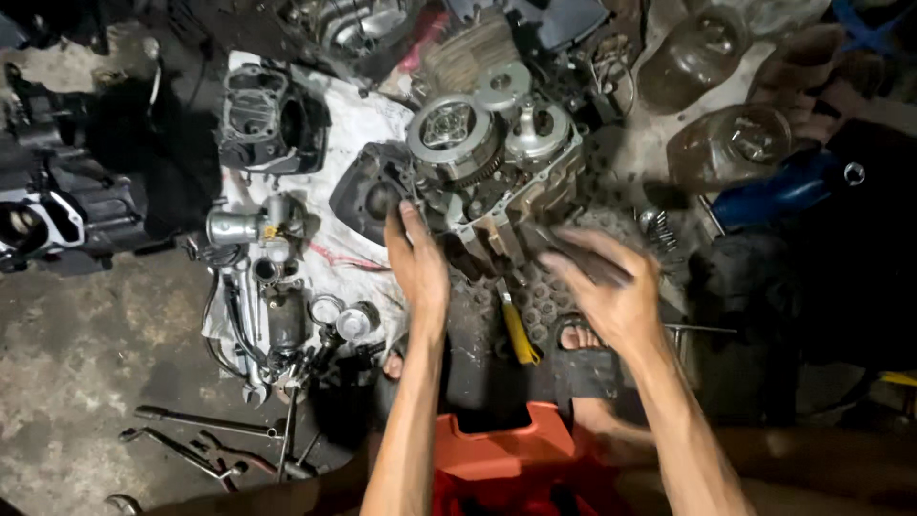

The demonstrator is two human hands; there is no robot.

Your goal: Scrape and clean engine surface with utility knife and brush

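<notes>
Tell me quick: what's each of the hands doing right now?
Left hand: open, fingertips resting on the engine block, gripping nothing.
Right hand: blurred; fingers spread, apparently empty, but cannot be told for sure.

1. Two bare forearms are seen from above, lean and long; no sleeves are worn on either of them.
2. The left hand (418,260) is uncovered; no glove, ring or watch can be made out; dark grime is seen on the fingers.
3. The right hand (611,287) is likewise ungloved; its outline is softened by blur, so finer detail cannot be told.
4. A bare foot (578,336) is seen between the arms; a dark sandal (585,368) with a broad strap is worn on it.
5. Part of a second foot is glimpsed beside the left forearm; little of it is shown.
</notes>
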